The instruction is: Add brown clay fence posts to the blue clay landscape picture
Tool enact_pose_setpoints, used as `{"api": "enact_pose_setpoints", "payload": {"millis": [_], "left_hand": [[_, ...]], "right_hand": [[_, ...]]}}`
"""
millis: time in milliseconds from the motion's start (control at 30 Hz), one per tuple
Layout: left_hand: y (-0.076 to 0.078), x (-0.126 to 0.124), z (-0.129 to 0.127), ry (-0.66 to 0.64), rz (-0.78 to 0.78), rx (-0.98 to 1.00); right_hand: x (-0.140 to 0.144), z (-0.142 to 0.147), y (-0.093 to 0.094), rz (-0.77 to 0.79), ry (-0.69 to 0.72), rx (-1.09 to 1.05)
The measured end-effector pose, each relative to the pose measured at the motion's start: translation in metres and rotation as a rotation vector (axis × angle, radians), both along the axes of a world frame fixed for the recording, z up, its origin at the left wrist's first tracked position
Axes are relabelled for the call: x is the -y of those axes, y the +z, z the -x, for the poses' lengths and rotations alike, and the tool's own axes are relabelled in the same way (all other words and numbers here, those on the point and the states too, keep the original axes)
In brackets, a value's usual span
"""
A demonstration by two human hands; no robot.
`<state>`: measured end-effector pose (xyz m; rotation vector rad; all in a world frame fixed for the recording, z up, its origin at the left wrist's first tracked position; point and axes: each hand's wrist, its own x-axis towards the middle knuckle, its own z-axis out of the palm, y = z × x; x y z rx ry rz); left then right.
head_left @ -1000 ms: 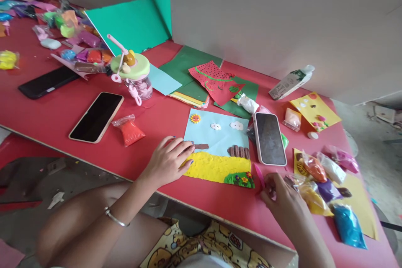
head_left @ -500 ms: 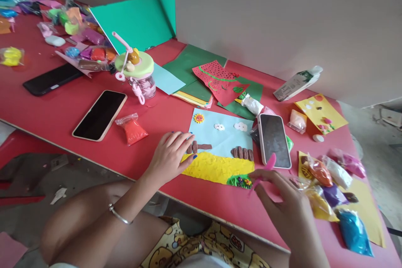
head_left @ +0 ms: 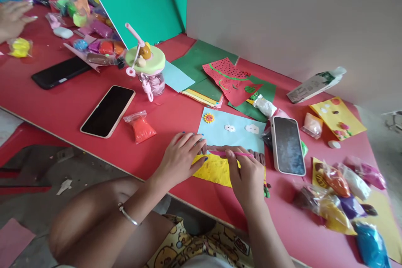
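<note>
A light-blue card (head_left: 235, 132) lies near the front edge of the red table (head_left: 176, 113). It bears a clay picture: a sun, two white clouds, brown fence pieces and a yellow clay field (head_left: 213, 169). My left hand (head_left: 180, 157) rests flat on the card's left edge, fingers spread, holding nothing. My right hand (head_left: 246, 173) is over the card's lower middle, pinching a thin pink clay tool (head_left: 230, 153) that lies level across the brown pieces. The hand hides part of the picture's lower right.
A white-cased phone (head_left: 288, 145) lies just right of the card, another phone (head_left: 108, 110) to the left beside an orange clay bag (head_left: 142, 127). Several clay bags (head_left: 339, 201) crowd the right. A jar with a green lid (head_left: 147, 69), stacked paper (head_left: 216, 79) and another person's hand (head_left: 12, 19) are behind.
My right hand has moved left from the table's right side onto the card, carrying the pink tool. My left hand has stayed on the card's left edge. Another person's hand has come into view.
</note>
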<state>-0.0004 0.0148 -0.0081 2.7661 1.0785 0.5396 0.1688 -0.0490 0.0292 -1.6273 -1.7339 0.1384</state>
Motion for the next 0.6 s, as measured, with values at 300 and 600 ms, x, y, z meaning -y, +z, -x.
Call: {"api": "enact_pose_setpoints", "payload": {"millis": [300, 600], "left_hand": [[0.000, -0.005, 0.004, 0.098, 0.120, 0.137], [-0.006, -0.004, 0.005, 0.093, 0.127, 0.113]], "right_hand": [[-0.006, 0.009, -0.016, 0.039, -0.127, 0.036], [-0.010, 0.012, -0.024, 0.031, -0.033, 0.139]]}}
